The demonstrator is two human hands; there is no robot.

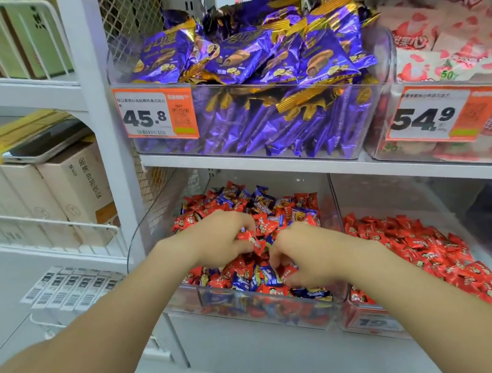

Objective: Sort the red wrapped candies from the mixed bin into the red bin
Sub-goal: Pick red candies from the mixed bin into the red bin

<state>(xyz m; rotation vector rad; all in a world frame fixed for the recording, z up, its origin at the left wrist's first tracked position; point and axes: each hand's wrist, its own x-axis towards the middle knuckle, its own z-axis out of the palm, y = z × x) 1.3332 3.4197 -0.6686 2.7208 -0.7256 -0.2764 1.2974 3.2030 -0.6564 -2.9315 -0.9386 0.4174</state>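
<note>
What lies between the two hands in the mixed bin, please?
In the head view, loose red and blue candies fill the gap between the left hand and the right hand.

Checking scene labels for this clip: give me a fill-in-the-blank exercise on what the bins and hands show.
1. The left hand and the right hand both reach into the mixed bin, which holds red and ____ candies.
2. The left hand pinches a candy wrapped in ____.
3. The red bin stands to the ____ of the mixed bin.
4. The price tag on the bin of purple packets reads ____.
Missing words: blue; red; right; 45.8
</note>
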